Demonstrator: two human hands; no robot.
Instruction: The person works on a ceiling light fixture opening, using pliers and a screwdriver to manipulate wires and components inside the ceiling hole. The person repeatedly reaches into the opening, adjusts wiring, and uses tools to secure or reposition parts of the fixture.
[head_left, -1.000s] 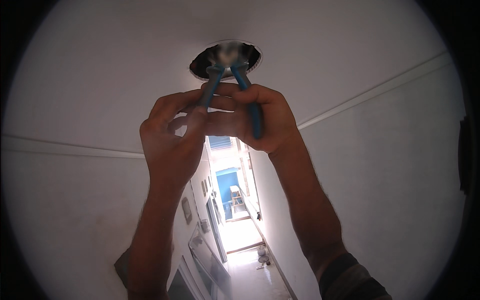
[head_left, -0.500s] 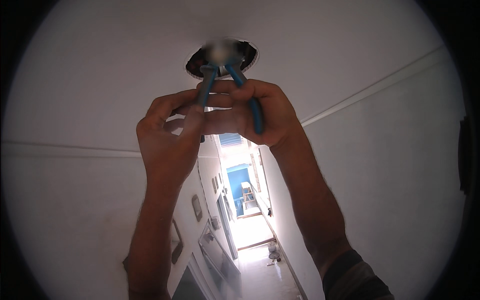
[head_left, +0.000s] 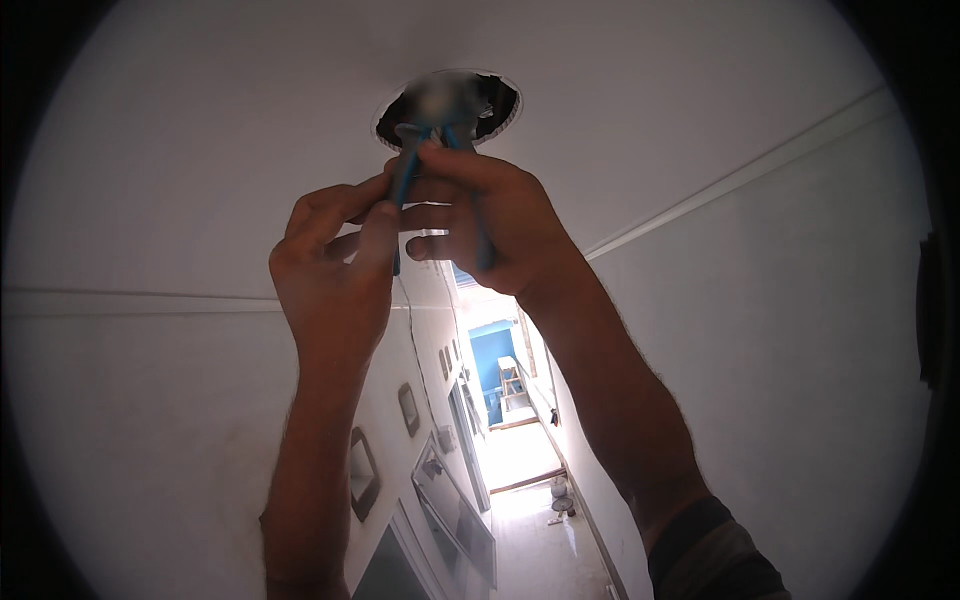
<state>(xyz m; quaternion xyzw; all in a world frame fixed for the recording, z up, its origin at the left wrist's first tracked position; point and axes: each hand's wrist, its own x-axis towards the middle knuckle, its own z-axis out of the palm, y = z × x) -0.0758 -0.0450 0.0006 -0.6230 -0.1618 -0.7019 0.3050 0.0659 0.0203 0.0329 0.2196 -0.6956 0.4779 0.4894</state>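
Head view looks up at both my arms raised to the ceiling. Right hand [head_left: 495, 225] is clenched round the blue handles of the pliers [head_left: 415, 175], whose nose points up into the round hole [head_left: 448, 108] cut in the ceiling [head_left: 200, 130]. Left hand [head_left: 335, 265] sits just beside it, thumb and fingers closed on the left handle lower down, so both hands grip the one tool. What the nose bites on is blurred; I cannot tell whether it is a wire or a fitting.

To do this well, I judge I should keep the squeeze even and let the right hand steer while the left only steadies, so the nose does not slip off inside the hole. Wrists stay close together and under the hole, pulling straight rather than sideways, or the edge of the plaster may chip.

Beyond my hands, a thin moulding [head_left: 740, 180] runs across on the right where the ceiling meets the wall [head_left: 800, 380]. Far below, between my forearms, lies a narrow corridor with framed pictures [head_left: 408, 410] on its left wall, a bright doorway and a blue wall [head_left: 492, 350] at the far end.
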